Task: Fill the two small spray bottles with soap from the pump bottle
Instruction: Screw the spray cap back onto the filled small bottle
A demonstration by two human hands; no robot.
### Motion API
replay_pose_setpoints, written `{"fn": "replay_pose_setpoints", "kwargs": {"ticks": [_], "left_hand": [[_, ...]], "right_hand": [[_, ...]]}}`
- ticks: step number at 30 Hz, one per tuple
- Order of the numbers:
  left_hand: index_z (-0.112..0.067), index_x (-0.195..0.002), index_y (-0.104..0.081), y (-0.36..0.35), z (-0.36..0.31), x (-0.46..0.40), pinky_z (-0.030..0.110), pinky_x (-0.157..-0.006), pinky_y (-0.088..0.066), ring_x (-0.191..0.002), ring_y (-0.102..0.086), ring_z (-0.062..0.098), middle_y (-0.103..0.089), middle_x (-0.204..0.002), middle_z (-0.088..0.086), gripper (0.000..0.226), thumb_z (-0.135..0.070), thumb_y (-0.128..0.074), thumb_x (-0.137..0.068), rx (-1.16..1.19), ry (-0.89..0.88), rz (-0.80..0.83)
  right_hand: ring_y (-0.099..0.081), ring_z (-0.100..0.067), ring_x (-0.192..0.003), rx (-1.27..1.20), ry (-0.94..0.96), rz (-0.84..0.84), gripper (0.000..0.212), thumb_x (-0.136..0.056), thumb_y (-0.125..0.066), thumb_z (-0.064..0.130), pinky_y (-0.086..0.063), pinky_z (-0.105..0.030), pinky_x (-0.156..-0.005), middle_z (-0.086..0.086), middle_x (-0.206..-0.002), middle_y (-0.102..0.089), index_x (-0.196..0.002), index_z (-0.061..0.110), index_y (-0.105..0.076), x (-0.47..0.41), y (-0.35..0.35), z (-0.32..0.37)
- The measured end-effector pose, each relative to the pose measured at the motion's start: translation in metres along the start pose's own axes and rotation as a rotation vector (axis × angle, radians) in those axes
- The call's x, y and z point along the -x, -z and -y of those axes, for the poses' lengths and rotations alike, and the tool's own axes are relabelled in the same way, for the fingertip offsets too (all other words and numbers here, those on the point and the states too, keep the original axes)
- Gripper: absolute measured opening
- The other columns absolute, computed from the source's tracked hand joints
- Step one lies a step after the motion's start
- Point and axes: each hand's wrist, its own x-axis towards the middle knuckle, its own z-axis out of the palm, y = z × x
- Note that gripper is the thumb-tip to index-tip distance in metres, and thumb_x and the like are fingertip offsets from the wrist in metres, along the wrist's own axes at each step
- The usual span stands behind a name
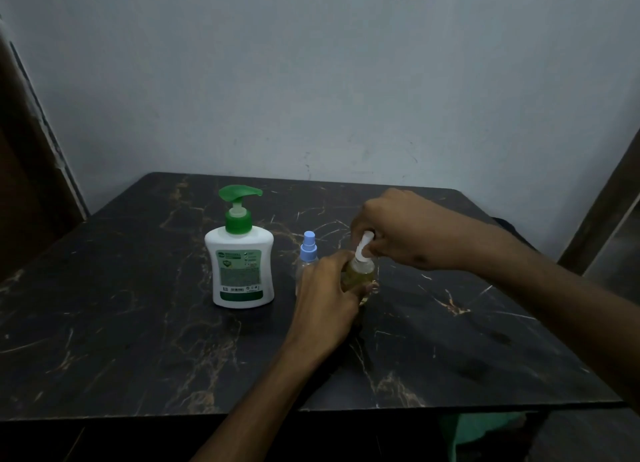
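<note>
A white pump bottle (242, 271) with a green pump head stands upright at the table's middle left. Just right of it stands a small clear spray bottle with a blue sprayer top (308, 250), partly hidden behind my left hand. My left hand (327, 299) grips the body of a second small spray bottle (362, 271), which holds yellowish liquid. My right hand (394, 229) comes from the right and pinches that bottle's white sprayer top (364, 245), which sits tilted on the neck.
The black marble-patterned table (138, 323) stands against a pale wall. A dark wooden frame runs along the left edge of view. Something green shows below the table's front edge at the lower right.
</note>
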Motion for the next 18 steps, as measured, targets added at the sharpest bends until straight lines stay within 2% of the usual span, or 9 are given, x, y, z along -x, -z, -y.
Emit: {"fn": "replay_pose_setpoints", "kwargs": {"ticks": [1, 3, 4, 6, 9, 12, 15, 16, 18], "left_hand": [[-0.024, -0.110, -0.076, 0.000, 0.000, 0.000, 0.032, -0.090, -0.058, -0.095, -0.068, -0.001, -0.076, -0.099, -0.011, 0.023, -0.018, -0.082, -0.088, -0.001, -0.002, -0.002], [-0.025, -0.111, -0.076, -0.001, 0.002, 0.000, 0.027, -0.087, -0.058, -0.092, -0.067, -0.004, -0.077, -0.098, -0.012, 0.026, -0.017, -0.083, -0.087, 0.005, -0.017, -0.011], [-0.026, -0.113, -0.076, -0.001, 0.002, 0.000, 0.021, -0.085, -0.056, -0.092, -0.067, -0.007, -0.076, -0.098, -0.014, 0.029, -0.017, -0.083, -0.087, 0.012, -0.025, -0.012], [-0.028, -0.118, -0.075, 0.000, 0.002, 0.001, 0.006, -0.082, -0.048, -0.094, -0.064, -0.013, -0.074, -0.100, -0.017, 0.034, -0.016, -0.083, -0.087, 0.026, -0.031, 0.001], [-0.026, -0.117, -0.074, 0.000, 0.002, 0.000, 0.012, -0.086, -0.051, -0.096, -0.065, -0.007, -0.075, -0.103, -0.015, 0.032, -0.018, -0.082, -0.088, 0.024, -0.023, 0.005], [-0.025, -0.113, -0.075, 0.000, 0.003, 0.001, 0.008, -0.080, -0.049, -0.094, -0.066, -0.008, -0.075, -0.099, -0.015, 0.026, -0.017, -0.080, -0.089, 0.020, -0.019, 0.002], [-0.023, -0.125, -0.072, 0.000, 0.004, 0.000, 0.019, -0.093, -0.053, -0.103, -0.065, -0.002, -0.075, -0.115, -0.010, 0.035, -0.018, -0.079, -0.091, 0.022, 0.000, 0.020], [-0.022, -0.127, -0.071, 0.000, 0.004, 0.000, 0.025, -0.097, -0.054, -0.107, -0.065, 0.001, -0.075, -0.119, -0.008, 0.037, -0.019, -0.080, -0.091, 0.023, 0.007, 0.023], [-0.022, -0.123, -0.073, -0.001, 0.004, -0.001, 0.029, -0.098, -0.055, -0.109, -0.067, 0.004, -0.076, -0.118, -0.007, 0.034, -0.020, -0.081, -0.090, 0.030, 0.005, 0.020]], "right_hand": [[-0.050, -0.008, -0.074, 0.011, -0.011, 0.000, 0.004, -0.092, -0.075, 0.023, -0.036, -0.023, -0.063, 0.013, -0.079, -0.060, -0.091, 0.023, -0.071, -0.001, -0.001, 0.001], [-0.047, -0.008, -0.069, 0.025, -0.034, -0.003, 0.025, -0.094, -0.074, 0.030, -0.032, -0.021, -0.058, 0.016, -0.073, -0.049, -0.078, 0.028, -0.055, -0.002, -0.003, 0.000], [-0.047, -0.009, -0.068, 0.040, -0.040, -0.003, 0.038, -0.095, -0.073, 0.034, -0.029, -0.021, -0.056, 0.015, -0.072, -0.047, -0.072, 0.026, -0.043, -0.002, -0.003, 0.000], [-0.045, -0.015, -0.067, 0.087, -0.066, -0.002, 0.047, -0.098, -0.066, 0.043, -0.026, -0.025, -0.053, 0.010, -0.071, -0.041, -0.068, 0.026, -0.033, -0.001, -0.003, 0.003], [-0.037, -0.011, -0.064, 0.159, -0.167, 0.009, 0.049, -0.100, -0.051, 0.059, -0.023, -0.028, -0.052, 0.005, -0.075, -0.037, -0.071, 0.027, -0.028, -0.001, -0.001, 0.013], [-0.038, -0.012, -0.062, 0.137, -0.208, -0.003, 0.054, -0.099, -0.042, 0.069, -0.026, -0.031, -0.053, 0.002, -0.073, -0.041, -0.071, 0.023, -0.033, -0.002, -0.006, 0.013], [-0.040, -0.017, -0.054, 0.012, -0.149, -0.073, 0.065, -0.097, -0.034, 0.074, -0.035, -0.037, -0.054, 0.000, -0.062, -0.046, -0.066, 0.017, -0.043, 0.000, -0.010, 0.003], [-0.044, -0.016, -0.055, -0.033, -0.118, -0.085, 0.067, -0.097, -0.031, 0.073, -0.040, -0.039, -0.056, 0.000, -0.063, -0.051, -0.068, 0.015, -0.051, 0.002, -0.009, 0.001], [-0.060, -0.013, -0.072, -0.089, -0.080, -0.081, 0.057, -0.099, -0.034, 0.065, -0.053, -0.040, -0.069, 0.002, -0.086, -0.069, -0.095, 0.018, -0.066, 0.006, -0.005, -0.001]]}}
